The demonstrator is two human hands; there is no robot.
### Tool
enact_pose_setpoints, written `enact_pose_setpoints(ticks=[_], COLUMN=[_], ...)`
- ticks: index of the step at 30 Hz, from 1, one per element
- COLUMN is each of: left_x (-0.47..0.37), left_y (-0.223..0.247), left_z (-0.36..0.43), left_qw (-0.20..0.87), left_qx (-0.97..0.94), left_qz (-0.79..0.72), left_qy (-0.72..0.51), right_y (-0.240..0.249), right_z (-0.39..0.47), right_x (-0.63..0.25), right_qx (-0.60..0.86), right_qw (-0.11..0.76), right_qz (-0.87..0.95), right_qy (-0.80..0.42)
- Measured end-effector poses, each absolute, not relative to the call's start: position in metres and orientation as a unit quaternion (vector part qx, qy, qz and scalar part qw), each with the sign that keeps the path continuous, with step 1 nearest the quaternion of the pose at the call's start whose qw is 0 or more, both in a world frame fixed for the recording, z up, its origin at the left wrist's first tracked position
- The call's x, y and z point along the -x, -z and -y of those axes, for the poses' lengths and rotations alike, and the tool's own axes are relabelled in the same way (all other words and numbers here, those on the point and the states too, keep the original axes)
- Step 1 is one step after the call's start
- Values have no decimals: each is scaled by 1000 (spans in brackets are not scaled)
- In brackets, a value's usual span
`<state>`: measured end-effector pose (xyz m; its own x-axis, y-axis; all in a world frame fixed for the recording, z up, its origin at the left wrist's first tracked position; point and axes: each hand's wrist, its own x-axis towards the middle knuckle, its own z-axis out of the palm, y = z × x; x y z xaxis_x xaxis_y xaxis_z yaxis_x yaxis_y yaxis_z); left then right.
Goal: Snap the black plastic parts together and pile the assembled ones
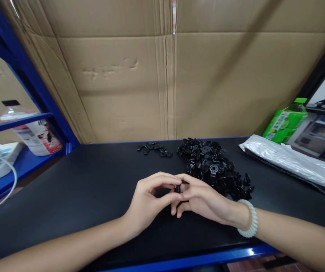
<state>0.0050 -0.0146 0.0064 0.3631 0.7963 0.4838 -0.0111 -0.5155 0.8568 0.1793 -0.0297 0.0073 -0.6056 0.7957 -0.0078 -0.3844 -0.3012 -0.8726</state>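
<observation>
A: What lay nearest?

B: The blue front edge [196, 260] of the table, and beyond it the black tabletop [94, 189]. Two bare forearms reached over it from either side, a pale coiled band [248, 219] round the right wrist.

A: And the hands?

B: Together, fingertips meeting above the tabletop. The left hand [148, 194] pinched a small black piece [178, 188] between thumb and forefinger. The right hand [206, 200] met it from the other side, fingers curled; I couldn't tell whether it gripped the piece as well, since the fingers overlapped.

A: What was past them?

B: Just behind the right hand, a large heap of black parts [208, 162], one showing a round, holed face. Farther back and to the left, well apart from the left hand, a small cluster of similar parts [152, 148].

A: And at the sides?

B: On the right, a silvery package [295, 160], with a green-capped bottle [285, 121] behind it. On the left, a blue shelf held a white cable [14, 181] and a black-capped bottle [34, 136].

A: Farthest?

B: Creased cardboard [108, 94], standing like a wall behind the table.
</observation>
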Motion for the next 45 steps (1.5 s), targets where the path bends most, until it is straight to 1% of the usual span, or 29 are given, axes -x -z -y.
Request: enact_pose_setpoints(ticks=[3, 6, 10, 14, 17, 20, 22, 24, 25, 27, 29, 31, 33, 35, 37, 39, 41, 43, 45], left_x=[-2, -3, -8, -11, -10, -9, -9, -9, -9, -9, -9, -7, -3, 1, 5, 8, 11, 13, 13], left_y=[-7, -8, -12, -15, -15, -13, -12, -13, -14, -15, -14, -10, -5, -1, 2, 4, 3, 3, 2], left_z=[14, 16, 20, 20, 18, 18, 17, 16, 15, 13, 10, 6, -1, -13, -29, -45, -57, -64, -64], left_qw=[366, 358, 375, 371, 392, 402, 430, 476, 494, 501, 472, 409, 305, 179, 83, 40, 35, 44, 37], left_qx=[-764, -786, -795, -798, -793, -779, -747, -695, -668, -637, -648, -700, -787, -868, -907, -914, -913, -913, -917], left_qz=[-255, -239, -238, -265, -273, -279, -286, -287, -286, -288, -302, -324, -334, -325, -328, -354, -379, -392, -389], left_qy=[-466, -444, -412, -394, -378, -392, -418, -456, -477, -510, -517, -488, -420, -330, -251, -196, -148, -103, -81], right_y=[-8, -5, -1, 0, 0, 0, -2, -8, -12, -22, -33, -41, -45, -45, -42, -39, -37, -36, -34], right_z=[29, 30, 31, 32, 33, 33, 33, 34, 34, 35, 33, 27, 19, 9, 3, 4, 11, 23, 35], right_x=[-180, -179, -176, -173, -171, -172, -175, -180, -184, -191, -199, -209, -221, -232, -238, -237, -227, -214, -200], right_qx=[220, 213, 227, 242, 248, 252, 248, 248, 258, 297, 349, 399, 446, 481, 504, 501, 469, 420, 372], right_qw=[350, 335, 325, 344, 341, 335, 331, 334, 342, 363, 359, 344, 333, 327, 320, 331, 354, 371, 376], right_qz=[469, 477, 477, 471, 473, 494, 514, 551, 581, 668, 757, 814, 828, 813, 800, 798, 809, 827, 843], right_qy=[-780, -784, -785, -776, -774, -762, -752, -724, -692, -578, -421, -243, -74, 33, 66, 59, 22, -41, -97])
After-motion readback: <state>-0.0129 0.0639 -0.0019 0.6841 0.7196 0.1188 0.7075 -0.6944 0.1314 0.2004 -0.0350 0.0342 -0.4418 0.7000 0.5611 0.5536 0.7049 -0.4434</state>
